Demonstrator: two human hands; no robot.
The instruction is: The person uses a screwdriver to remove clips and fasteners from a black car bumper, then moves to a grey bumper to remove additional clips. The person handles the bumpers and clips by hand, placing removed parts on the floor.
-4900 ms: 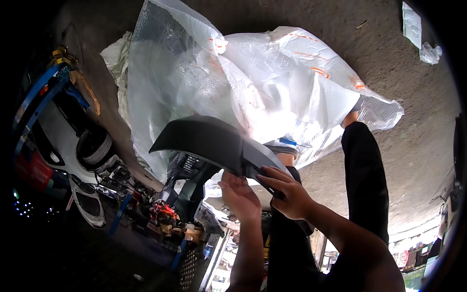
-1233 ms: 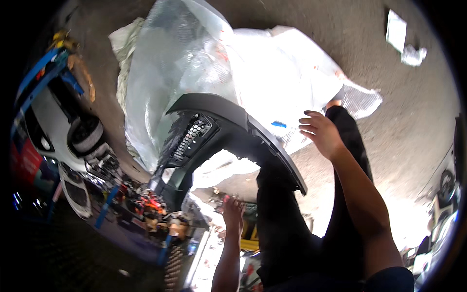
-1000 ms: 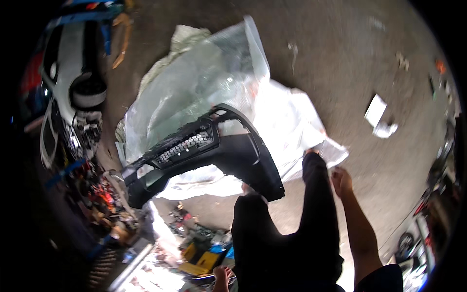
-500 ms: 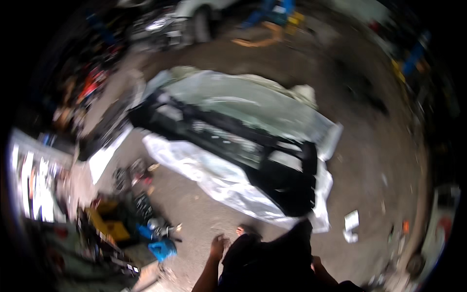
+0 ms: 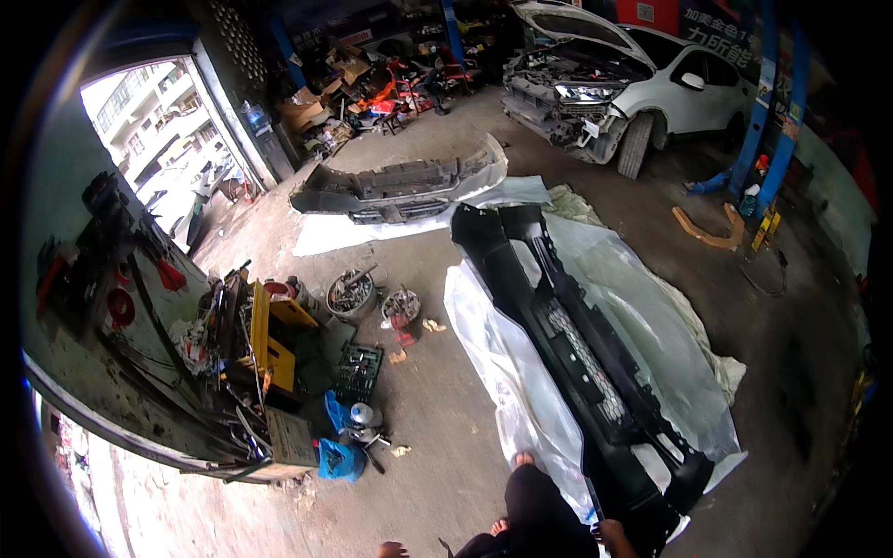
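Laid at a slant on a workshop floor [image 5: 419,400], atop translucent sheeting [image 5: 674,349]: a long black bumper cover [image 5: 563,381], mostly matte, with a faint sheen on the broad lower panel. Set into its middle, a strip of honeycomb mesh [image 5: 595,377], light showing through the cells. Cut near each end, a large opening with pale sheeting visible beneath. Jagged with tabs and notches along the right-hand side, smoother and gently curved along the left. At the near end, just beside the edge of the cover, a right hand [image 5: 609,534], small and shadowed; impossible to say whether clamped on the plastic or merely near. Low in the view, well apart from the cover, a left hand [image 5: 393,551], partly cropped, finger closure unclear. Farther off, a second, grayish bumper [image 5: 400,191] and a white car [image 5: 665,107], hood raised.
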